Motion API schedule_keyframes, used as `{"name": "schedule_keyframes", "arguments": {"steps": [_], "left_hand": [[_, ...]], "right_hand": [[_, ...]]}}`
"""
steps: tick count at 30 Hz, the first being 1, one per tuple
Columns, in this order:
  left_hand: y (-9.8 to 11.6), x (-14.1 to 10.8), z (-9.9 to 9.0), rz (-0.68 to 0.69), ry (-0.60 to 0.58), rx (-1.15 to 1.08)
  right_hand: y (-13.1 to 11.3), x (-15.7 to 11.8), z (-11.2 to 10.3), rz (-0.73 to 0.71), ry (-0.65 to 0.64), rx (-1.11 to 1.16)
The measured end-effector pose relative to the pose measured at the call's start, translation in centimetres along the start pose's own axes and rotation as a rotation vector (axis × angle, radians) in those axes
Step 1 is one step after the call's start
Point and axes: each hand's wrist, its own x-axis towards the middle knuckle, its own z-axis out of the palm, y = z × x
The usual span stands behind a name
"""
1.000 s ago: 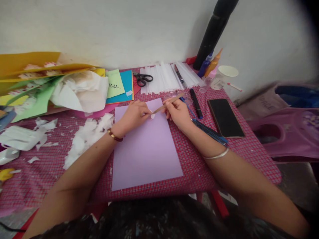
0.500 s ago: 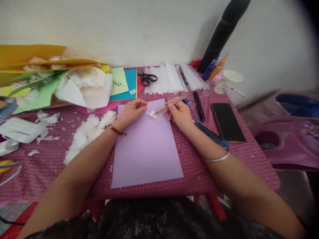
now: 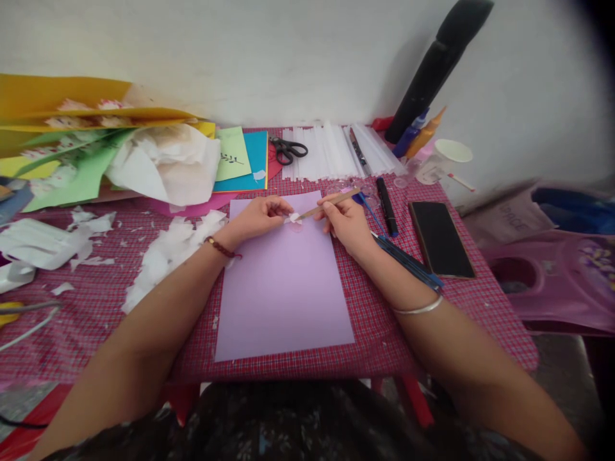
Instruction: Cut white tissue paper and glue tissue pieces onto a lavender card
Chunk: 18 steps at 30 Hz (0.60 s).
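Your right hand (image 3: 346, 221) pinches a flat stick (image 3: 310, 212) like a pencil, probably for fine control of its tip at the white scrap (image 3: 293, 218). Your left hand (image 3: 259, 218) curls its grip beside that scrap (whether it pinches, I cannot tell), likely to steady it, over the upper lilac sheet (image 3: 283, 288), flat on the bench (image 3: 384, 339).

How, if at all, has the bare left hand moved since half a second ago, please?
Yes: against the rectangular purple paper sheet, the left hand reaches slightly farther right.
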Motion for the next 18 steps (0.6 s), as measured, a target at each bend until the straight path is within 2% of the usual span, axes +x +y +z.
{"name": "schedule_keyframes", "arguments": {"steps": [3, 8, 15, 18], "left_hand": [[0.20, -0.11, -0.03, -0.020, -0.001, -0.026], [0.57, -0.20, -0.06, -0.034, 0.016, -0.028], [0.21, -0.05, -0.01, -0.016, 0.056, -0.054], [-0.04, 0.01, 0.11, -0.010, 0.064, -0.071]], "right_hand": [[0.10, 0.15, -0.17, 0.008, 0.015, -0.004], [-0.15, 0.10, -0.37, -0.018, 0.127, 0.046], [-0.46, -0.49, -0.15, -0.034, 0.073, -0.001], [-0.51, -0.62, -0.14, -0.064, 0.092, -0.043]]}}
